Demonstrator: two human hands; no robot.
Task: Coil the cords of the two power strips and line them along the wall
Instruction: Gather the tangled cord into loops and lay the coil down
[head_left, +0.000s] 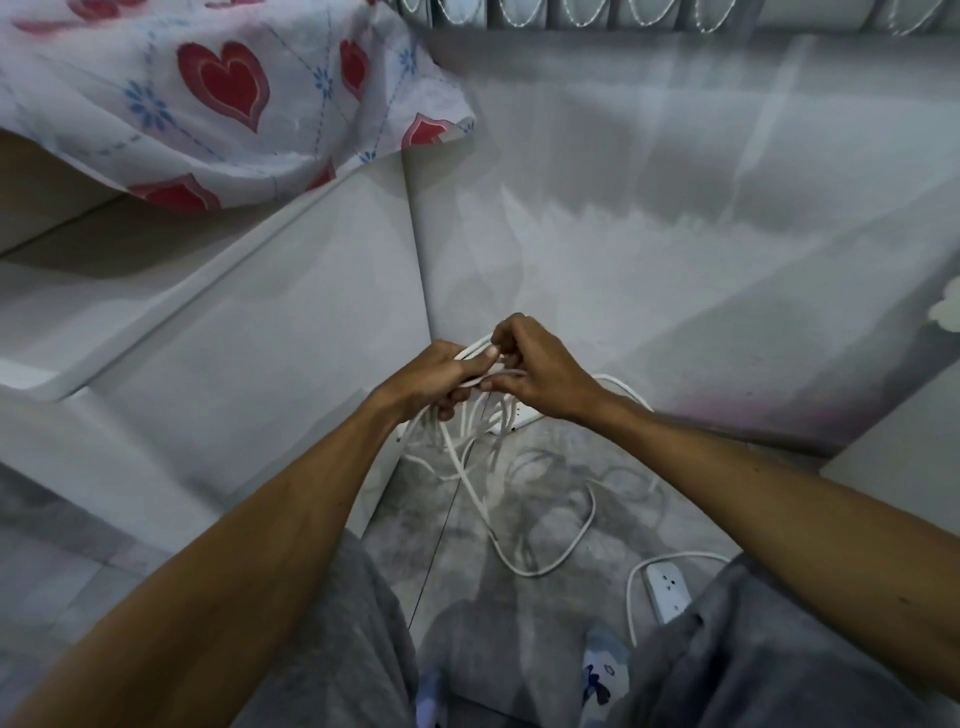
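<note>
My left hand (439, 378) and my right hand (540, 371) meet in the middle of the view, both closed on loops of a white cord (475, 358). More of that cord (566, 551) hangs down and trails in loose curves over the grey floor. A white power strip (667, 590) lies on the floor at the lower right, partly hidden by my right knee. Another white power strip (522, 418) lies under my hands by the wall, mostly hidden.
A pale wall (675, 234) runs behind my hands and meets a white cabinet side (270, 332) in a corner. A heart-patterned cloth (218, 88) hangs at the upper left. My grey-trousered knees and slippers (602, 675) fill the bottom.
</note>
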